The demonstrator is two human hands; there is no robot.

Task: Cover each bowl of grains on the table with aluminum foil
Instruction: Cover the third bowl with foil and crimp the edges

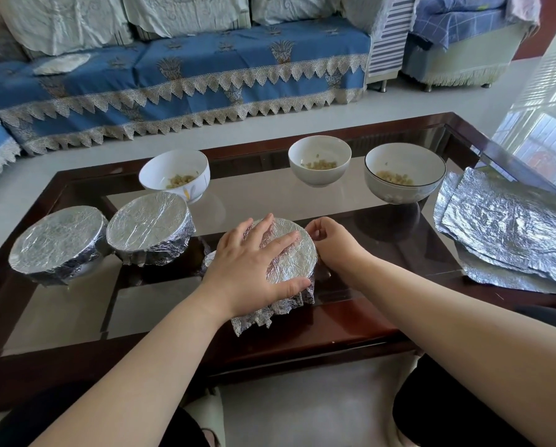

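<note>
The person's left hand (254, 262) lies flat across the top of the foil-covered bowl (294, 253) at the near middle of the glass-topped table (383, 321), fingers straight and spread, pointing toward the far right, with the thumb pressed down over the near rim where the foil crumples into pleats. The right hand (334, 241) comes in from the right and sits against the bowl's far right edge, fingers curled inward and pinching the foil at the rim. Both forearms reach in bare from the near edge of the table. The loose skirt of foil hangs down the bowl's near side and spreads onto the glass. To the left stand two bowls already wrapped: the far-left wrapped bowl (57, 240) and the second wrapped bowl (149, 225), touching or nearly touching one another. Behind them, three bowls sit uncovered with grains inside: the left open bowl (175, 172), the middle open bowl (320, 159) and the dark-rimmed open bowl (404, 171). On the right end of the table lies a stack of foil sheets (512, 233), wrinkled and overlapping, well apart from the hands. Beyond the table runs a sofa (179, 79) with a blue, lace-trimmed cover.
</note>
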